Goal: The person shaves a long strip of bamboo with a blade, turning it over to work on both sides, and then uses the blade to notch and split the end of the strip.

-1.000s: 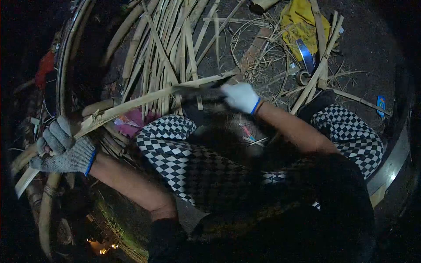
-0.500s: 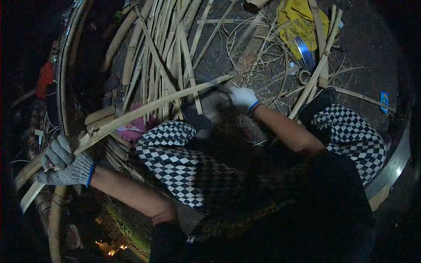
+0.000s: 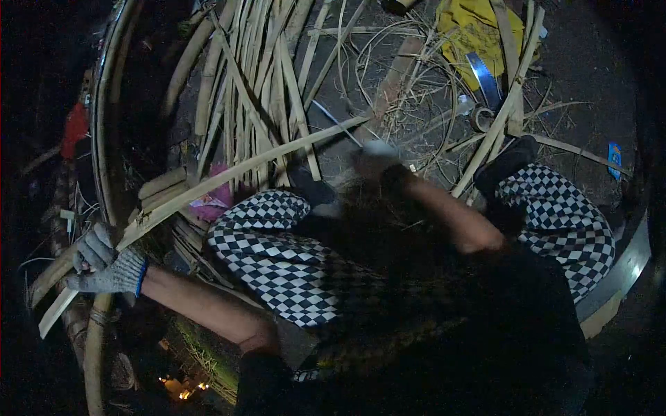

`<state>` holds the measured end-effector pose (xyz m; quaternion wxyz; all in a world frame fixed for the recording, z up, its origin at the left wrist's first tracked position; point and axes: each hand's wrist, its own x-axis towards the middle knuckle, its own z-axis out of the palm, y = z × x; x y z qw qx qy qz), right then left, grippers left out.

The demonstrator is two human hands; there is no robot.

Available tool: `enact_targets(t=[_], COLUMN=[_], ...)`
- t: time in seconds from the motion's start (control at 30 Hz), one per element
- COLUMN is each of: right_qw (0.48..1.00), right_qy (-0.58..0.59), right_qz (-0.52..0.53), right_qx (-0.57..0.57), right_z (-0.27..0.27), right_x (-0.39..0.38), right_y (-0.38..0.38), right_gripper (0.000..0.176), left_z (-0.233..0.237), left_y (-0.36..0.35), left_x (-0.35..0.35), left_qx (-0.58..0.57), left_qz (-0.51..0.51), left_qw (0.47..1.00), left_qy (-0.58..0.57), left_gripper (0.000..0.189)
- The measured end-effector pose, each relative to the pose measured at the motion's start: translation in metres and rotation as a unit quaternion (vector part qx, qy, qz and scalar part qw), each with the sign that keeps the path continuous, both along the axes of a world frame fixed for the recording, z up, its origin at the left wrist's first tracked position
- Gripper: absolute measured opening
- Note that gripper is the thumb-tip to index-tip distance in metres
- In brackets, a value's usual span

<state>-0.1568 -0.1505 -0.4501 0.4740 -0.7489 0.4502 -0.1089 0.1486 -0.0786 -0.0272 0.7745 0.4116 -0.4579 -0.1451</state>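
The step in hand seems to be blade work on a single bamboo strip, which slants across the ground from its near left part toward the middle. The gloved left hand is wrapped round the strip near its lower end, a short tail showing past the fist. The right hand, dim and blurred, appears closed on a thin blade, whose line crosses the strip close to its upper end; whether the edge touches the wood, I cannot tell. Whether that end rests on the ground or hangs above it is also unclear. A further stroke would call for a firm left grip and a careful blade angle, well clear of the left knee and foot, which lie close under the strip. Beyond it, toward the ground's far edge, a pile of similar strips lies loose; right of the pile, a saw rests partly on a yellow cloth, apart from both hands.
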Motion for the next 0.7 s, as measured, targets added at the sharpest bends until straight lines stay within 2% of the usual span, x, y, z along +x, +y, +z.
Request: enact_targets(t=[0.03,0.07,0.13,0.17,0.23,0.27,0.3,0.33,0.37,0.4,0.43,0.47,0.5,0.53,0.57,0.6,0.63,0.67,0.7], right_qw=[0.999,0.996,0.985,0.985,0.994,0.994,0.991,0.982,0.995,0.994,0.997,0.976,0.976,0.993,0.997,0.996,0.98,0.98,0.982], right_qy=[-0.005,-0.011,-0.032,-0.038,0.026,0.023,0.092,0.163,0.084,0.089,-0.05,-0.191,-0.192,-0.103,-0.014,0.084,0.181,0.178,0.154], right_qz=[-0.001,-0.004,-0.007,-0.002,-0.093,-0.094,-0.085,-0.075,-0.019,-0.022,-0.064,-0.101,-0.098,-0.042,0.012,0.027,0.04,0.037,-0.034], right_qx=[-0.044,-0.088,-0.171,-0.168,0.053,0.048,0.052,0.058,-0.054,-0.052,-0.017,0.019,0.021,-0.028,-0.079,-0.002,0.075,0.075,0.099], right_z=[0.001,0.003,0.004,-0.016,-0.069,-0.054,-0.038,-0.033,-0.037,-0.037,-0.034,-0.031,-0.03,-0.021,-0.02,-0.041,-0.069,-0.092,-0.115], right_x=[0.001,0.004,0.016,0.019,0.019,0.022,0.026,0.028,0.03,0.025,0.021,0.02,0.014,0.002,-0.009,-0.015,-0.013,0.001,0.018], right_y=[0.006,0.012,0.023,0.018,-0.013,-0.02,-0.025,-0.026,-0.023,-0.012,0.007,0.017,0.015,0.008,-0.001,-0.013,-0.024,-0.027,-0.027], right_gripper=[0.031,0.032,0.035,0.035,0.037,0.037,0.036,0.035,0.031,0.031,0.028,0.025,0.025,0.024,0.023,0.025,0.027,0.027,0.029], left_z=[-0.002,-0.005,-0.005,-0.012,-0.007,-0.008,-0.008,-0.008,-0.009,-0.01,-0.009,-0.007,-0.004,-0.001,-0.005,-0.006,-0.007,-0.006,-0.006], left_y=[0.007,0.006,0.008,0.0,0.012,0.017,0.027,0.026,0.027,0.025,0.022,0.022,0.023,0.024,-0.006,-0.005,-0.005,-0.005,-0.004], left_x=[0.028,0.023,0.013,-0.019,-0.014,-0.007,0.017,0.015,0.012,0.01,0.013,0.015,0.016,0.015,-0.034,-0.04,-0.043,-0.044,-0.041], left_qx=[-0.011,-0.01,-0.02,-0.021,-0.01,0.001,-0.017,-0.016,-0.029,-0.042,-0.028,-0.028,0.005,0.037,-0.032,-0.035,-0.032,-0.026,-0.003], left_qz=[-0.088,-0.091,-0.012,0.085,0.083,0.071,-0.075,-0.08,-0.068,-0.057,-0.058,-0.056,-0.063,-0.07,0.254,0.254,0.166,0.076,0.112], left_qw=[0.996,0.996,0.998,0.995,0.995,0.996,0.995,0.994,0.995,0.995,0.997,0.997,0.997,0.996,0.965,0.965,0.983,0.993,0.991], left_qy=[-0.01,-0.008,0.058,0.045,0.046,0.053,0.068,0.07,0.067,0.066,0.046,0.046,0.04,0.035,0.057,0.056,0.07,0.082,0.076], left_gripper=[0.044,0.044,0.042,0.042,0.042,0.042,0.043,0.043,0.043,0.042,0.042,0.042,0.043,0.044,0.043,0.043,0.043,0.043,0.042])
